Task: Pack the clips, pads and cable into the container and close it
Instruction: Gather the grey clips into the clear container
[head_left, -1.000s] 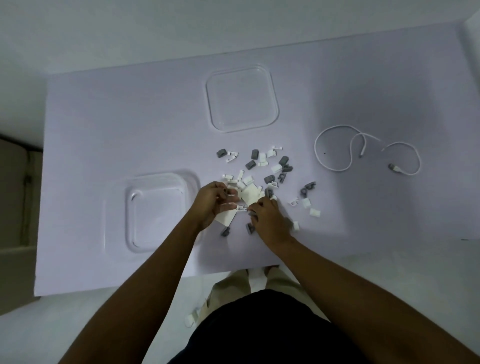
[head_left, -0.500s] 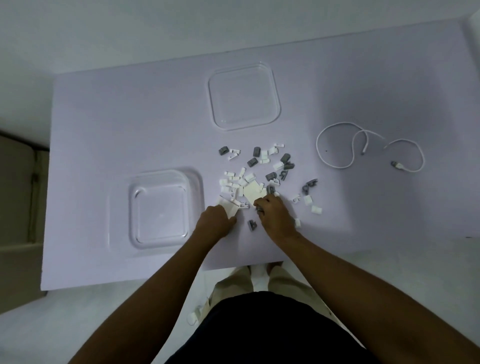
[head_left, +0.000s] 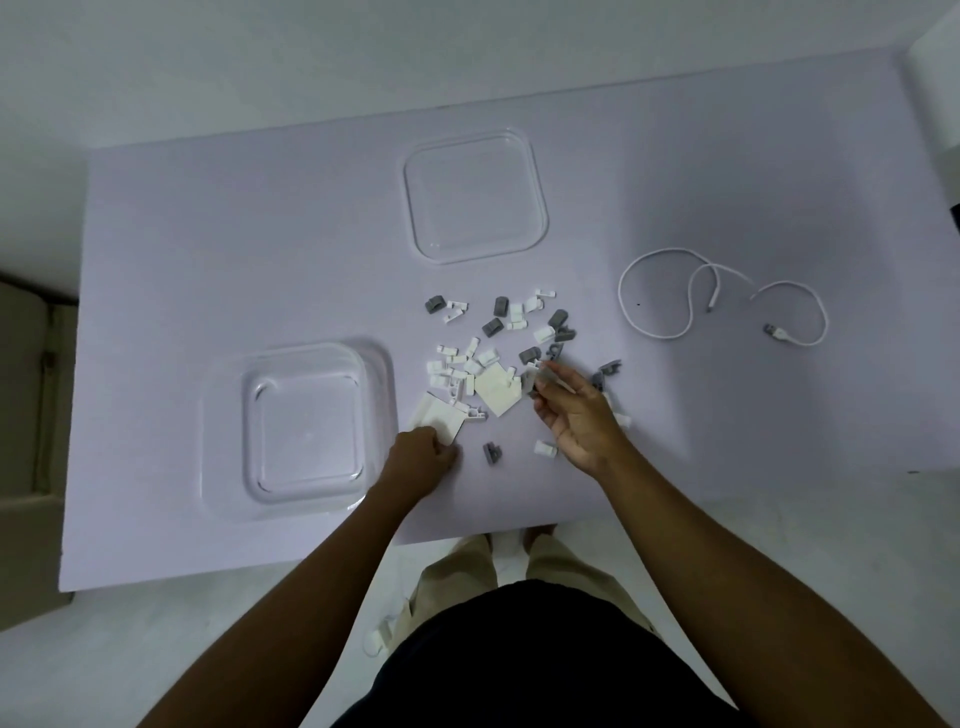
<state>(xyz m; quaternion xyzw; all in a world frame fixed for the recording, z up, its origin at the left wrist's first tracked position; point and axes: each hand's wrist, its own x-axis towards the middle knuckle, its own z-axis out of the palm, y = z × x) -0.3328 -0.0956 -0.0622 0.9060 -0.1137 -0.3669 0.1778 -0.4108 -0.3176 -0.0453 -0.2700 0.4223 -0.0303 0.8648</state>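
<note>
Several small grey and white clips (head_left: 488, 332) lie scattered in the middle of the table. Among them lies a white pad sheet (head_left: 498, 392). My left hand (head_left: 421, 465) grips the near corner of a second white pad sheet (head_left: 436, 415), just right of the clear open container (head_left: 223, 415), which looks empty. My right hand (head_left: 579, 421) hovers over the right side of the pile, and its fingertips seem to pinch a small white clip (head_left: 530, 379). The white cable (head_left: 688, 304) lies in loose loops at the right. The clear lid (head_left: 415, 208) sits flat at the back.
The pale table (head_left: 208, 234) ends close to my body, its near edge just behind my wrists. A few small white pieces (head_left: 379, 634) lie on the floor by my legs. A single grey clip (head_left: 492, 453) sits between my hands.
My left hand has pulled back toward me and now holds the pad sheet by its corner. My right hand has lifted off the pile and turned, fingers pointing away.
</note>
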